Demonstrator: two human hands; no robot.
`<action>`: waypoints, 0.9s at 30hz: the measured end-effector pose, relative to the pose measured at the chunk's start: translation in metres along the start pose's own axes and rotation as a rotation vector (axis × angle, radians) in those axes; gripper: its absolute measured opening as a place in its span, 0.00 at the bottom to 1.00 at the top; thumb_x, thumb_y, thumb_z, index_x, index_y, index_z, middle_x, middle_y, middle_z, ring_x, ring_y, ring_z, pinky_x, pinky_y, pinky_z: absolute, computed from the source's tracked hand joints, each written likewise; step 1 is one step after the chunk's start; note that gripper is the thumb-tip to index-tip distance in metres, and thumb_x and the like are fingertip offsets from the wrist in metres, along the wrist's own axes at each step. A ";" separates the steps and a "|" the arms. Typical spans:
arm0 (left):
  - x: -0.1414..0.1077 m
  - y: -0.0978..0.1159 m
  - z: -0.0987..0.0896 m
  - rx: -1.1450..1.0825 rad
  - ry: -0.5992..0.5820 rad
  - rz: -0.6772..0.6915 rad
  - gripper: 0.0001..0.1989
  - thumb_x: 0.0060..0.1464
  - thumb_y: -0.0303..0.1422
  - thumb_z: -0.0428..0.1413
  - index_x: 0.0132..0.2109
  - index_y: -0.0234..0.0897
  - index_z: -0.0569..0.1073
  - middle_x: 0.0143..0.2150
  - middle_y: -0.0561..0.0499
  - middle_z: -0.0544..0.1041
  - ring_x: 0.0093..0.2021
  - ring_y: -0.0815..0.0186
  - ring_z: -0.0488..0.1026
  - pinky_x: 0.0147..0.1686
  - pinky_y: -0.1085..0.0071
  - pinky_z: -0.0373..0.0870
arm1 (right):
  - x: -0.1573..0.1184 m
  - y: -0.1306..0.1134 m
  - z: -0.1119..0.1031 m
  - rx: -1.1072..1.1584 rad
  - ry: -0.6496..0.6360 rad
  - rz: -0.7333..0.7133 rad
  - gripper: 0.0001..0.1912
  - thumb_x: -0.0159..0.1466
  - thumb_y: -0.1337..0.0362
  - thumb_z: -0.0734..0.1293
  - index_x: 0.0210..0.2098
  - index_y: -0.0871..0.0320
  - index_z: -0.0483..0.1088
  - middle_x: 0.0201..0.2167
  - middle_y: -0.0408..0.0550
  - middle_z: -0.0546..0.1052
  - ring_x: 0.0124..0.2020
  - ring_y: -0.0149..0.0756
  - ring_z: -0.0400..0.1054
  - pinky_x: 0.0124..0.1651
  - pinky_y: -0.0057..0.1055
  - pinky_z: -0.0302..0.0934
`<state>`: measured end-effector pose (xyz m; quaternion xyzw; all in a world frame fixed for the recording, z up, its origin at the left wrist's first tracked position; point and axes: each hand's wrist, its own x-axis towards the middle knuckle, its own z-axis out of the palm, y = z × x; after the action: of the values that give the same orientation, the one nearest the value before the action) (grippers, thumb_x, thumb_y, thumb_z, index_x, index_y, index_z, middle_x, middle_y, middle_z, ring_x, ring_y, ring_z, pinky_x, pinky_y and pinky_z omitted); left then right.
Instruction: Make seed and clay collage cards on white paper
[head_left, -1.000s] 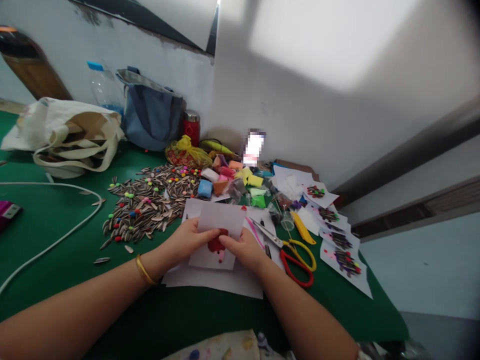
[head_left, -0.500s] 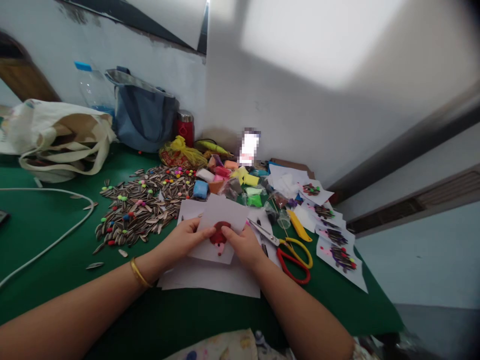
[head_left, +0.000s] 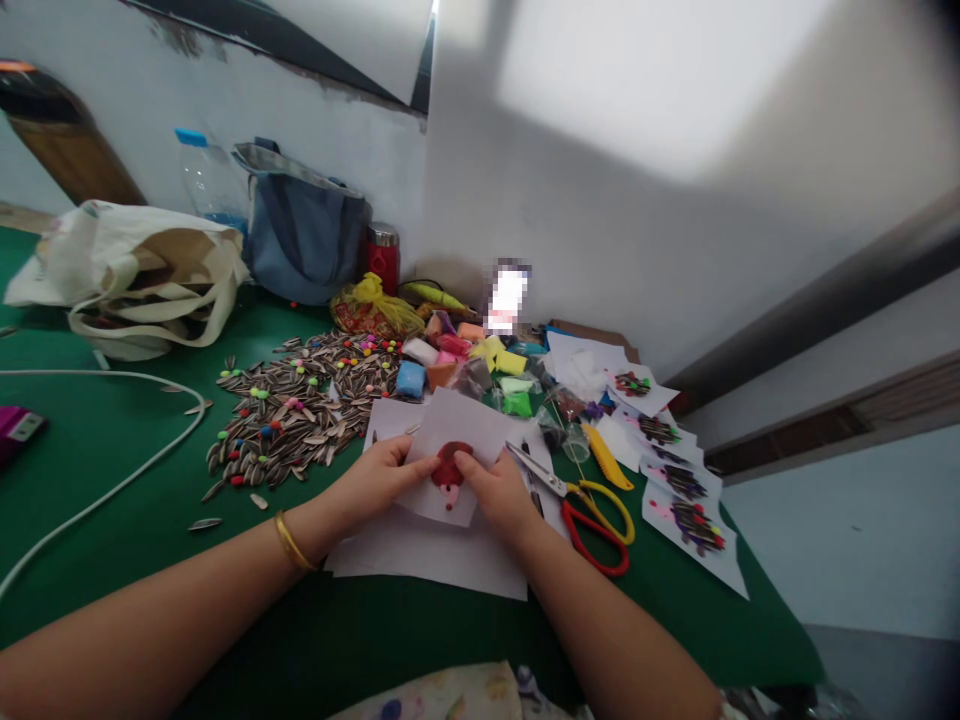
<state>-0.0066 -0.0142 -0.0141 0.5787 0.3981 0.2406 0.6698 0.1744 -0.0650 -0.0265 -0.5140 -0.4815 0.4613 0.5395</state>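
Between both hands is a white sheet of paper [head_left: 480,420] bearing a dark red and pink clay figure [head_left: 450,492], its pink part pointing toward me. My left hand [head_left: 394,475] grips the sheet's left side, thumb on the red clay. On the other side my right hand [head_left: 499,492] holds the paper, its thumb also pressing the red clay. Fingers beneath the sheet are hidden. More white paper [head_left: 450,565] lies flat under the hands. Scissors [head_left: 592,515] with red and yellow handles rest just right of my right hand, blades toward the paper.
Sunflower seeds [head_left: 300,415] with coloured beads are heaped at left. Clay packets [head_left: 411,379] and a yellow cutter [head_left: 607,458] lie beyond the hands. Finished seed pictures [head_left: 694,525] line the right edge. Bags [head_left: 307,240], a red flask [head_left: 382,262] and a lit phone [head_left: 508,298] stand behind.
The whole view has shifted slightly, so things appear a little further right. Both hands keep the same hold on the paper, with the thumbs on the red clay.
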 end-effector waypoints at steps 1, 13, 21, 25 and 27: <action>0.000 0.000 0.000 -0.001 -0.002 0.005 0.23 0.50 0.50 0.61 0.40 0.32 0.78 0.36 0.45 0.81 0.32 0.62 0.74 0.31 0.71 0.67 | 0.000 -0.001 0.000 0.001 0.000 -0.001 0.18 0.61 0.55 0.70 0.47 0.57 0.75 0.47 0.50 0.80 0.49 0.45 0.74 0.57 0.43 0.65; 0.000 0.001 0.000 -0.065 -0.037 0.034 0.21 0.51 0.48 0.62 0.41 0.33 0.77 0.38 0.46 0.81 0.35 0.62 0.74 0.34 0.71 0.67 | -0.001 -0.002 0.000 0.030 0.028 0.050 0.20 0.60 0.54 0.70 0.48 0.59 0.74 0.47 0.51 0.80 0.49 0.47 0.74 0.55 0.43 0.66; -0.002 0.002 -0.001 -0.077 -0.030 0.017 0.22 0.50 0.48 0.63 0.41 0.33 0.78 0.38 0.46 0.81 0.34 0.62 0.75 0.33 0.72 0.68 | -0.003 -0.002 0.000 0.032 0.006 0.058 0.17 0.61 0.54 0.69 0.45 0.58 0.75 0.37 0.48 0.81 0.37 0.43 0.76 0.43 0.38 0.71; -0.002 0.001 0.000 -0.050 -0.044 -0.015 0.23 0.52 0.50 0.60 0.42 0.34 0.78 0.38 0.46 0.81 0.34 0.61 0.75 0.33 0.71 0.69 | -0.001 0.001 0.000 0.040 0.053 0.064 0.18 0.60 0.53 0.69 0.43 0.59 0.75 0.35 0.48 0.81 0.39 0.43 0.76 0.45 0.38 0.70; -0.002 0.001 0.000 -0.016 -0.035 -0.042 0.24 0.48 0.50 0.63 0.42 0.33 0.78 0.38 0.45 0.81 0.34 0.60 0.75 0.32 0.70 0.69 | -0.001 0.004 -0.001 0.058 0.060 0.083 0.19 0.60 0.52 0.70 0.44 0.59 0.75 0.34 0.48 0.82 0.38 0.44 0.76 0.43 0.38 0.71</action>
<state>-0.0079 -0.0154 -0.0123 0.5690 0.3966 0.2197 0.6861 0.1749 -0.0656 -0.0302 -0.5311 -0.4299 0.4815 0.5489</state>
